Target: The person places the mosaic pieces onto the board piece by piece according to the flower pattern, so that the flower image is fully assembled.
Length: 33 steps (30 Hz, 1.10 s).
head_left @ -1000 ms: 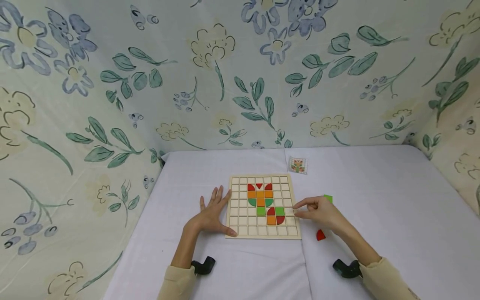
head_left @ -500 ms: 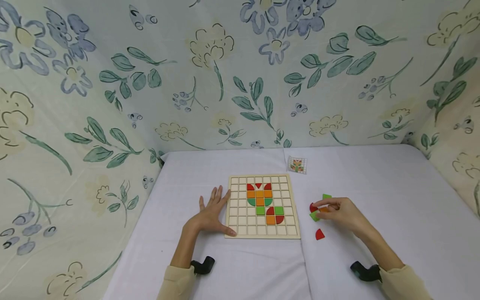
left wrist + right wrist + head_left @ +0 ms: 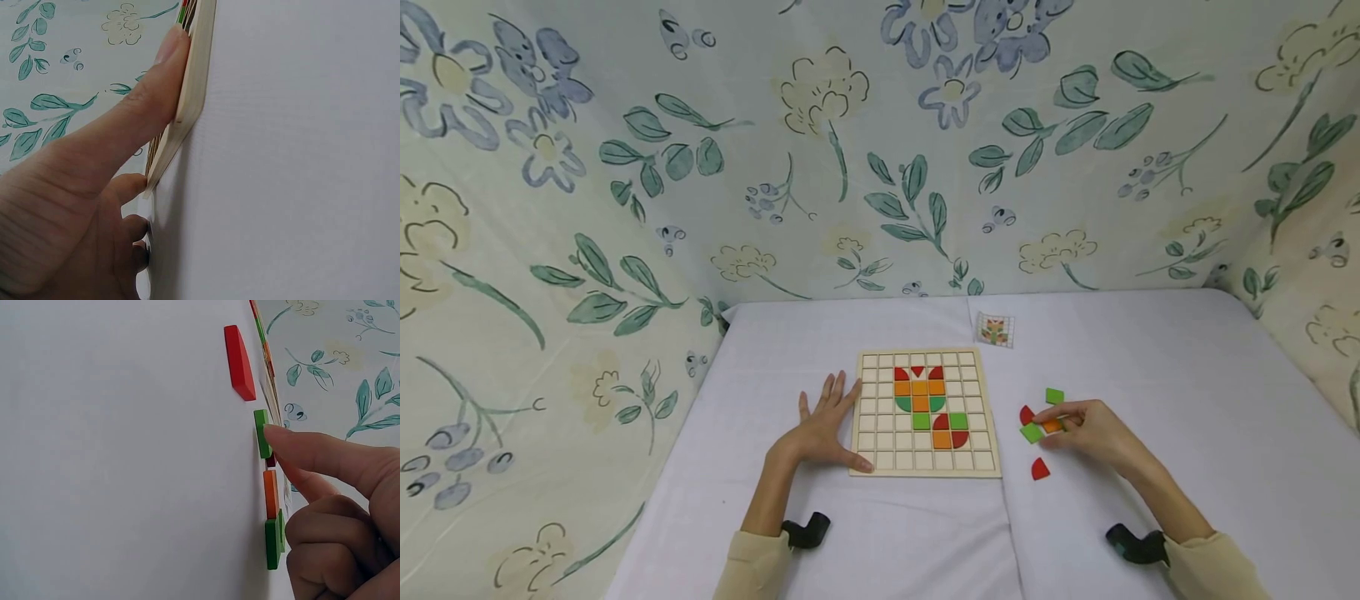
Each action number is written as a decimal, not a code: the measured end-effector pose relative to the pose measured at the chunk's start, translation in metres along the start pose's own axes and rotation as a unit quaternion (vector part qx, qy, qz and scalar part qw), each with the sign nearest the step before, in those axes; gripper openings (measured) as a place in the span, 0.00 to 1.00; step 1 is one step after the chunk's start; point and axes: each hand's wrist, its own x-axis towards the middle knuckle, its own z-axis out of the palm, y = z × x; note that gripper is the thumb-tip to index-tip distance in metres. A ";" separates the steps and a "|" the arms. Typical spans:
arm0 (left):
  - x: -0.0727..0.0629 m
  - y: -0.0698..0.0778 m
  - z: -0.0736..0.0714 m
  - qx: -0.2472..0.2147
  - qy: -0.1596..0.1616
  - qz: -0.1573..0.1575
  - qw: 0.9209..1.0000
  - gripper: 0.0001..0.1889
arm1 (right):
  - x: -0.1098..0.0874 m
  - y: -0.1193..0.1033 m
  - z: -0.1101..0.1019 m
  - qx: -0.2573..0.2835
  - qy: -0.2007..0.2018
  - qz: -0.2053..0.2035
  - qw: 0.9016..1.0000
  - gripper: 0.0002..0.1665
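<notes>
Nearest, a red quarter-round piece (image 3: 1040,469) lies loose on the worktop (image 3: 940,533), just right of the board. Beyond it is the right hand (image 3: 1086,429), forefinger and thumb reaching leftward over the loose tiles; whether they pinch one cannot be told. A green tile (image 3: 1032,432) lies right at those fingertips, on the board's side of the hand; being square, it shows no long axis, and it sits askew to the grid. An orange tile (image 3: 1052,425) shows between finger and thumb. The right hand is clearly the nearer one: the left hand (image 3: 822,433) spreads its fingers along the left side of the board (image 3: 880,450). Farther off lie another green tile (image 3: 1055,396) and the pattern card (image 3: 996,330).
</notes>
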 end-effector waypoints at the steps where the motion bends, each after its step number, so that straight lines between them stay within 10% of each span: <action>1: 0.000 0.000 0.000 0.000 0.000 0.000 1.000 0.73 | 0.000 0.000 0.000 -0.004 0.003 0.003 1.000 0.23; 33: 0.001 -0.003 0.002 0.012 0.000 0.003 1.000 0.73 | 0.005 -0.001 0.002 -0.004 -0.018 -0.004 1.000 0.24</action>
